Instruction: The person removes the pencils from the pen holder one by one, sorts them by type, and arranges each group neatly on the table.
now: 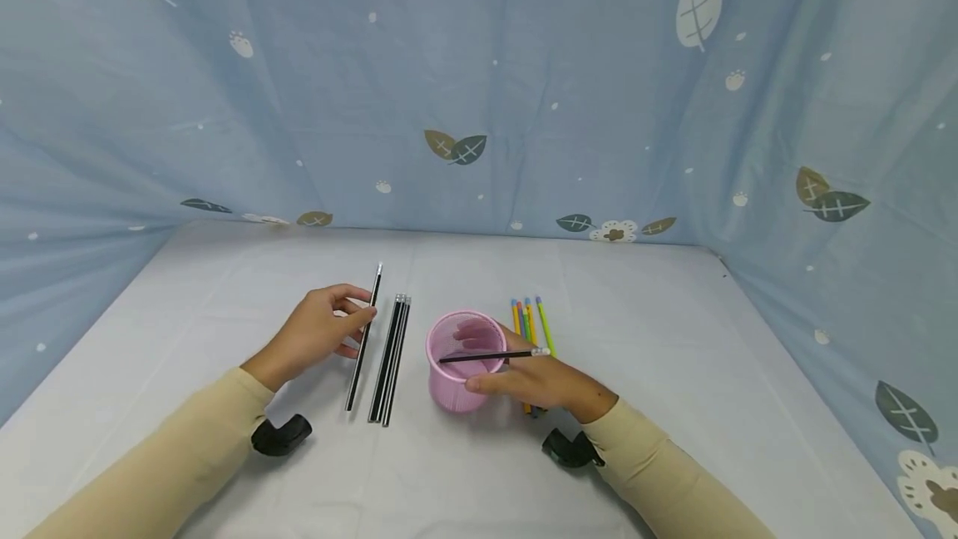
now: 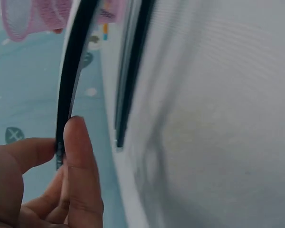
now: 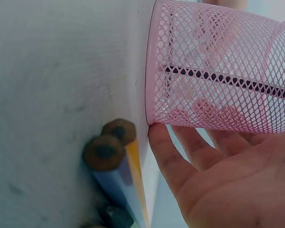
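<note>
My left hand [image 1: 318,331] pinches a black pencil with pale stripes [image 1: 362,366] between thumb and fingers, near its upper part. In the left wrist view this pencil [image 2: 72,61] slants up from the fingertips. Just right of it, several matching black pencils [image 1: 387,364] lie side by side on the white table. My right hand [image 1: 550,381] grips a pink mesh pencil cup [image 1: 452,393], thumb at the near side and fingers round the back. Inside the upright cup leans one black pencil [image 1: 482,356], its silver end past the right rim; it shows through the mesh [image 3: 218,77].
Several coloured pencils [image 1: 546,327] lie right of the cup, partly hidden under the right hand; hexagonal ends of two pencils [image 3: 104,152] show close up in the right wrist view. A blue patterned curtain [image 1: 479,65] stands behind the white table [image 1: 748,406].
</note>
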Action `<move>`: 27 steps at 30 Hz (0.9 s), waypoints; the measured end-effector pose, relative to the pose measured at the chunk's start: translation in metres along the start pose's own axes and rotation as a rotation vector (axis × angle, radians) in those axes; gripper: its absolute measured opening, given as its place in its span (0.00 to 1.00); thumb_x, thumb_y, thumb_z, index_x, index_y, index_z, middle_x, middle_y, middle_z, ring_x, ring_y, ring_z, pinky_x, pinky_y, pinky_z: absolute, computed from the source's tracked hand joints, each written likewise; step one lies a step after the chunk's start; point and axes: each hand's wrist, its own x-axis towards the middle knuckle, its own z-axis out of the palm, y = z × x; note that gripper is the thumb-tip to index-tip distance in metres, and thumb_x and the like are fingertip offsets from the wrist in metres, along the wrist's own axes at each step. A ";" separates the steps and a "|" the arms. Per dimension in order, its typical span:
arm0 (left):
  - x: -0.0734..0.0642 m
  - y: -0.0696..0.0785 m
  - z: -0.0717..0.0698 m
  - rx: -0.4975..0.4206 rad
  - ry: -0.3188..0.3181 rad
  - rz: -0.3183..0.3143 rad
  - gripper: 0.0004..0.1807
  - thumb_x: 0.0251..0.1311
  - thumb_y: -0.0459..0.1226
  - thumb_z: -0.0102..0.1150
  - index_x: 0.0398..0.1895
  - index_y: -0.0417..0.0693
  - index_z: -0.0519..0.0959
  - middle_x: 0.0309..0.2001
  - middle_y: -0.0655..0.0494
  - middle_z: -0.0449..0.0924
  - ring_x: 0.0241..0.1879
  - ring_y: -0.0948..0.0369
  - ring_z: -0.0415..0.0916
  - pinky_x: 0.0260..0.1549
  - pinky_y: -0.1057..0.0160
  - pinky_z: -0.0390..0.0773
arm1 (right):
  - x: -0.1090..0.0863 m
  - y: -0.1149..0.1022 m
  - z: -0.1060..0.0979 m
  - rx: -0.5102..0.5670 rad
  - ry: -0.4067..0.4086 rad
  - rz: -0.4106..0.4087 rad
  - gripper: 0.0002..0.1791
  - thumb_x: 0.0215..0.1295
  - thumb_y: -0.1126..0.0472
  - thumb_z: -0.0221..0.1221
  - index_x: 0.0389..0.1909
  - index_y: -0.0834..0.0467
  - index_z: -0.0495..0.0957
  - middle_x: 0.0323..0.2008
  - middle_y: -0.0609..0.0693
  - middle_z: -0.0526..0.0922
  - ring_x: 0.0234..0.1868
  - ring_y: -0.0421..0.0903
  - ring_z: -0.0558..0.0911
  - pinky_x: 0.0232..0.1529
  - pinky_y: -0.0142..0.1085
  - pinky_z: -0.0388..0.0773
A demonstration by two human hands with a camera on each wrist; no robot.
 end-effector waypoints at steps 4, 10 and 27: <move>0.003 -0.009 0.005 0.029 -0.029 -0.045 0.24 0.69 0.39 0.59 0.64 0.37 0.71 0.47 0.41 0.81 0.29 0.59 0.81 0.28 0.59 0.87 | 0.002 0.002 0.002 0.016 -0.012 -0.033 0.36 0.68 0.47 0.61 0.72 0.53 0.62 0.68 0.49 0.70 0.69 0.47 0.69 0.71 0.42 0.67; 0.003 -0.011 0.012 0.093 -0.072 -0.075 0.26 0.68 0.39 0.60 0.65 0.36 0.69 0.42 0.44 0.83 0.22 0.60 0.81 0.25 0.59 0.86 | 0.003 0.002 0.003 0.004 -0.012 -0.037 0.36 0.68 0.48 0.62 0.72 0.54 0.61 0.67 0.50 0.71 0.69 0.47 0.69 0.70 0.41 0.68; 0.006 -0.001 0.021 0.255 -0.050 -0.016 0.31 0.65 0.37 0.63 0.69 0.35 0.66 0.37 0.48 0.82 0.17 0.63 0.80 0.23 0.63 0.84 | 0.001 0.000 0.000 0.010 -0.008 -0.031 0.37 0.67 0.47 0.62 0.72 0.55 0.60 0.66 0.52 0.71 0.68 0.47 0.70 0.70 0.47 0.68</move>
